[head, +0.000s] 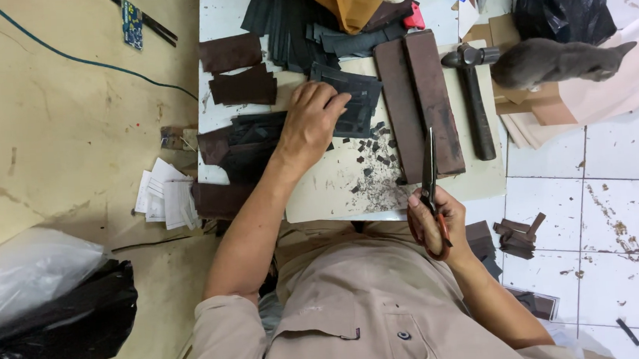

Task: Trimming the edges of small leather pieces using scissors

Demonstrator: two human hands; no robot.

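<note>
My left hand (314,121) rests palm down on a stack of dark cut leather pieces (355,102) on a pale work board (328,190). My right hand (433,220) grips the red handles of a pair of scissors (429,166), whose closed blades point away from me. Small dark offcuts (375,164) are scattered on the board between the two hands.
Two long brown blocks (419,101) and a hammer (475,94) lie right of the stack. More leather pieces (242,87) lie at left, and a pile of dark strips (293,16) at the back. A grey cat (551,62) sits at right. Black bags (38,334) lie on the floor at left.
</note>
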